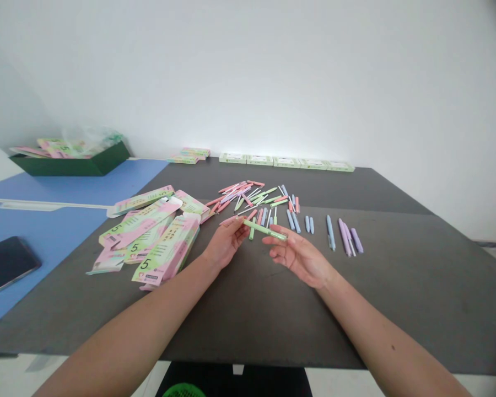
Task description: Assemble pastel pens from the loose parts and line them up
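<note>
A light green pen (264, 229) is held between both hands above the dark table (240, 314). My left hand (226, 242) pinches its left end, and my right hand (298, 255) grips its right end between thumb and fingers. Behind the hands lies a loose pile of pink, green, purple and white pen parts (231, 193). Short blue pieces (309, 224) rest right of the pile. Further right are a blue pen (330, 232) and several purple pen parts (344, 237).
Opened pink-and-green cartons (165, 248) overlap at the left. Small flat boxes (260, 160) line the back edge, with stacked boxes (189, 156) beside them. A dark green tray (70, 165) holding packaging and a phone (9, 264) sit on the blue surface at far left.
</note>
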Action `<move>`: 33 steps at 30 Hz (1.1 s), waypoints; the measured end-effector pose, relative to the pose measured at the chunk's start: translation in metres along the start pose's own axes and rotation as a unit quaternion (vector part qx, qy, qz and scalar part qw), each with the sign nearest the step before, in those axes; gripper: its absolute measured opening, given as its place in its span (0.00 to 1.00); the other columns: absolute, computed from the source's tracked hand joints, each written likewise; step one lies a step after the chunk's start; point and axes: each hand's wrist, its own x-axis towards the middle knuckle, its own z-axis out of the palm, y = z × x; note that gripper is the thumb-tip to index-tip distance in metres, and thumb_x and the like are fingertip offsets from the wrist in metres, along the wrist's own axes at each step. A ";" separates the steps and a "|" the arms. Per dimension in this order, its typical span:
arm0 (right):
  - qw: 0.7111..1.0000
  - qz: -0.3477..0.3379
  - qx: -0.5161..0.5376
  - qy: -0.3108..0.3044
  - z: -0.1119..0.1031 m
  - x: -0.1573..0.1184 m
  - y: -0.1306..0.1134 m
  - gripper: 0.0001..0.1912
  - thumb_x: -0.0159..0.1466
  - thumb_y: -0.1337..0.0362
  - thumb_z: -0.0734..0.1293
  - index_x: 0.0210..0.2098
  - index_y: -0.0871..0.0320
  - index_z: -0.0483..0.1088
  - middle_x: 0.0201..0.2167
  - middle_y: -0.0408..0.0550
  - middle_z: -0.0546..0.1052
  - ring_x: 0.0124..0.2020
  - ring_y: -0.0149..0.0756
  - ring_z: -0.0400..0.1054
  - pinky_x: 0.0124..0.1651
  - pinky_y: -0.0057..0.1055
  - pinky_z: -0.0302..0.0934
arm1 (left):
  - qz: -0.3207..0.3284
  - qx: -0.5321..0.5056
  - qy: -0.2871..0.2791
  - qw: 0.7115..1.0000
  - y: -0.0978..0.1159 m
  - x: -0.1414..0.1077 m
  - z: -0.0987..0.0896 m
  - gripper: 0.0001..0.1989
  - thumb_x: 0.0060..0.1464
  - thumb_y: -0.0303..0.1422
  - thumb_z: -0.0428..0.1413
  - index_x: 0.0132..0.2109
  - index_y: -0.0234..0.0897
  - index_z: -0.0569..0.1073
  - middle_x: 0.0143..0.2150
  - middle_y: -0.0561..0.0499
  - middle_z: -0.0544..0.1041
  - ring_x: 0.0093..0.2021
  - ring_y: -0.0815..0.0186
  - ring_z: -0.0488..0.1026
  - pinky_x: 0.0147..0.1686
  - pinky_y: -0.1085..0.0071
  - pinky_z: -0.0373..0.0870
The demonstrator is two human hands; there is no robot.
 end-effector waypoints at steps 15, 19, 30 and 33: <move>0.994 -0.080 0.048 -0.050 0.003 -0.004 0.010 0.20 0.56 0.55 0.70 0.48 0.50 0.69 0.37 0.46 0.77 0.33 0.29 0.70 0.39 0.28 0.65 | 0.032 -0.047 -0.038 0.998 0.000 -0.010 0.008 0.05 0.52 0.27 0.57 0.37 0.30 0.75 0.29 0.52 0.76 0.28 0.76 0.73 0.34 0.82 0.73; 0.996 -0.078 0.029 -0.034 0.002 -0.003 0.014 0.16 0.57 0.57 0.69 0.45 0.52 0.71 0.34 0.45 0.77 0.33 0.30 0.70 0.39 0.29 0.65 | 0.024 -0.035 -0.047 0.998 0.000 -0.011 0.007 0.06 0.51 0.28 0.58 0.37 0.30 0.75 0.29 0.52 0.76 0.28 0.76 0.73 0.34 0.81 0.73; 0.993 -0.041 -0.108 0.021 -0.004 0.001 0.000 0.21 0.60 0.56 0.64 0.51 0.57 0.66 0.37 0.51 0.77 0.33 0.33 0.72 0.39 0.31 0.64 | 0.044 0.021 -0.012 0.999 -0.006 0.000 -0.001 0.08 0.46 0.30 0.62 0.35 0.31 0.75 0.27 0.54 0.74 0.27 0.77 0.72 0.31 0.83 0.72; 0.989 -0.044 -0.135 0.033 -0.004 0.003 0.000 0.21 0.59 0.57 0.66 0.50 0.57 0.67 0.38 0.51 0.77 0.33 0.32 0.72 0.39 0.30 0.64 | 0.045 0.018 0.000 0.999 -0.008 0.001 -0.003 0.07 0.46 0.30 0.62 0.35 0.31 0.75 0.28 0.54 0.75 0.27 0.77 0.72 0.31 0.83 0.72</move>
